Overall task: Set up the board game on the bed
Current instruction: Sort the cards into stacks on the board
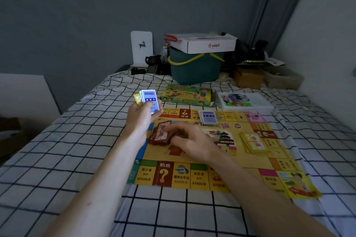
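A yellow game board (248, 167) lies flat on the checked bed sheet. My left hand (141, 119) is raised above the board's left edge and grips a fan of blue and yellow cards (149, 98). My right hand (189, 140) is lowered over a stack of red-brown cards (159, 134) on the board, fingers curled on its right side. A blue card stack (208, 117) sits near the board's far edge. Yellow cards (254, 142) lie on its right side, and a pink pile (255, 117) at the far right corner.
The green game box (185, 95) and a white tray of small coloured pieces (244, 101) lie behind the board. Further back stand a teal basket (194, 69) topped by a white carton (202, 43), and brown boxes (248, 78). A wall runs along the right.
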